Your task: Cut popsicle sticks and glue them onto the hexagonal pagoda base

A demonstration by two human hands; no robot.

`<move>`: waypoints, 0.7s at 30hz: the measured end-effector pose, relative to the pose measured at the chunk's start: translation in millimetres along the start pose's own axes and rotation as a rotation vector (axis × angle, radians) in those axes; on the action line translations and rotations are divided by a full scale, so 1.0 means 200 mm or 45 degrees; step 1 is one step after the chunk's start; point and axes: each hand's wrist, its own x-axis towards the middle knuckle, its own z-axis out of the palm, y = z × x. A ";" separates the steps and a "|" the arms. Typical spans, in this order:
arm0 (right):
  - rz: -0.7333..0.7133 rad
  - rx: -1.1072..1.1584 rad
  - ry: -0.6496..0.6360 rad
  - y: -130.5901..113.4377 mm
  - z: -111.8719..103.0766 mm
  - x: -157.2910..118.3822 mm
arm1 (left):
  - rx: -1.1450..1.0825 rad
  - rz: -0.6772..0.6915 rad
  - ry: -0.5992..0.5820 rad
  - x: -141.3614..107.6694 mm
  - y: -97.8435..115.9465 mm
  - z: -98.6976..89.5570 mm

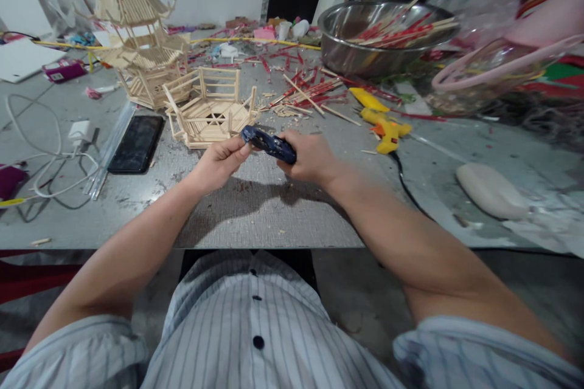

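Observation:
My right hand (310, 155) is wrapped round the handles of a dark blue plier-like cutting tool (271, 144), held just above the table's front part. Its head points left, to the fingertips of my left hand (223, 161). Those fingers are pinched together right at the tool's jaws, and whatever lies between them is too small to make out. Just behind my left hand sits a small six-sided platform of wooden sticks (212, 127) with low railings. Farther back on the left stands a tall stick pavilion (132, 6) with a pointed roof.
A black phone (137, 144) and a white charger (82, 132) with cable lie left. Red-and-pale sticks (310, 94) are scattered behind my hands. To the right are a yellow glue gun (385, 127), a steel bowl (337, 51) of sticks and a pink-handled basket (483, 76).

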 end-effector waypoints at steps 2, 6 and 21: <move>0.018 -0.011 0.007 0.00 0.01 0.00 | 0.003 -0.003 0.005 0.00 0.00 0.00; 0.043 -0.009 0.011 0.00 0.02 0.00 | 0.025 -0.008 0.008 0.00 0.00 0.01; 0.553 -0.110 0.178 0.20 0.03 0.09 | 0.617 0.074 0.125 -0.03 -0.05 0.00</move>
